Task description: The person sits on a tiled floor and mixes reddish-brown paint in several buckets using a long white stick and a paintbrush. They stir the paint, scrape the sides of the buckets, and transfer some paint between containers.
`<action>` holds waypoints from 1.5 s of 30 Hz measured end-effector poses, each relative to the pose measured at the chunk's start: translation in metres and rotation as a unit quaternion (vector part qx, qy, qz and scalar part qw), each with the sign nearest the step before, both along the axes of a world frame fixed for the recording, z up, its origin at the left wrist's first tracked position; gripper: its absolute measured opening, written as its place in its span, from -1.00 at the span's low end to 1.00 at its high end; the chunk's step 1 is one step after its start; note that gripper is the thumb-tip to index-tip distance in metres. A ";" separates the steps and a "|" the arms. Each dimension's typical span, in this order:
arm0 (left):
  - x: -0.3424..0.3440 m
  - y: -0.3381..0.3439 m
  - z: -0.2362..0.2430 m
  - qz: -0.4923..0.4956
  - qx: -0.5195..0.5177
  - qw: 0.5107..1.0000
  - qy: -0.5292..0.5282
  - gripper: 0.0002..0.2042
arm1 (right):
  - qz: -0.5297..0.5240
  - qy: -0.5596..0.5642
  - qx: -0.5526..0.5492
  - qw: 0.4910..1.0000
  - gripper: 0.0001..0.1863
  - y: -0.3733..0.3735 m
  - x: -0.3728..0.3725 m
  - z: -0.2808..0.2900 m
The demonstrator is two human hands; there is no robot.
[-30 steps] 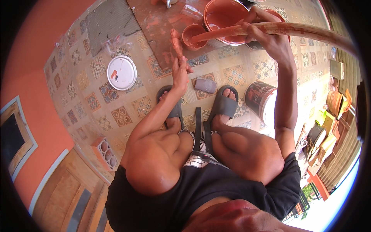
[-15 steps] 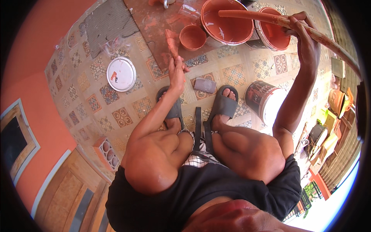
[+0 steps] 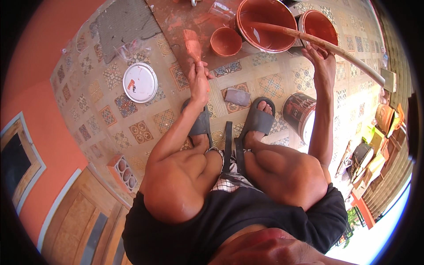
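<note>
I squat on a patterned tile floor in grey sandals. My left hand (image 3: 199,82) grips a paintbrush (image 3: 192,44) whose orange-coated bristles point away from me, over a paint-stained board (image 3: 185,20). My right hand (image 3: 321,59) holds a long wooden stick (image 3: 327,44) whose far end rests in a large bucket of orange paint (image 3: 265,24). A small orange bowl (image 3: 225,41) sits between the brush and the bucket. A second orange bucket (image 3: 319,26) stands to the right of the first.
A white round lid (image 3: 140,82) lies on the tiles to the left. A dark paint can (image 3: 299,112) lies on its side by my right foot. A small grey block (image 3: 237,96) rests between my feet. An orange wall runs along the left.
My right hand has swung right and down along the stick, whose tip now sits in the large bucket. My left hand now shows the brush upright.
</note>
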State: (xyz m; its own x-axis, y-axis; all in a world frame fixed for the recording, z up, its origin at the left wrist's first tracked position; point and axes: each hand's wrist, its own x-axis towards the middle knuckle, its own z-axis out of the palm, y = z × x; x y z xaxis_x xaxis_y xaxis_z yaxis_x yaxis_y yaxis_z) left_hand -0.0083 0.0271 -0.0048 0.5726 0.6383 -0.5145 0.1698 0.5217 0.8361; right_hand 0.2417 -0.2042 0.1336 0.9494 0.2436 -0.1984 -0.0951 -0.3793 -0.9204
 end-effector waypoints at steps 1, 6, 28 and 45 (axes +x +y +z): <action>-0.001 0.002 0.000 0.003 -0.002 1.000 -0.009 -0.70 | -0.027 0.006 -0.035 0.999 -0.18 -0.005 -0.007 0.003; -0.008 0.009 0.008 -0.005 -0.048 0.998 -0.050 -0.66 | 0.087 0.177 -0.145 0.970 -0.55 -0.013 -0.067 0.001; -0.005 0.016 0.029 -0.156 0.246 0.946 -0.141 -0.34 | 0.383 0.294 0.147 0.863 -0.87 0.088 -0.106 -0.012; 0.063 0.011 -0.086 -0.205 0.475 0.833 0.196 -0.14 | 0.292 0.224 0.087 0.926 -0.80 0.036 -0.056 0.021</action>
